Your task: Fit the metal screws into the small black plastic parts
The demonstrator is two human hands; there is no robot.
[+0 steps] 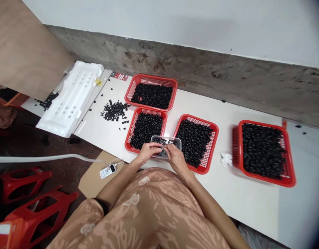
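Note:
Over a clear plastic container (179, 141) of small dark parts, my two hands meet fingertip to fingertip. My left hand (149, 151) and my right hand (174, 155) both pinch at something tiny and dark between them, too small to name. Just left of the container stands a red basket (127, 140) of black round pieces. To its right, another red basket (210, 152) holds similar black ring-like pieces. Farther back, a third red basket (151, 77) is filled with smaller black parts.
A pile of loose black parts (114, 110) lies on the white table (226, 193). At right are a red basket (291, 169) of black pieces and a crumpled white scrap (226, 159). White foam (71, 97) lies at left. Red stools (42, 211) and a cardboard sheet (90, 183) are below.

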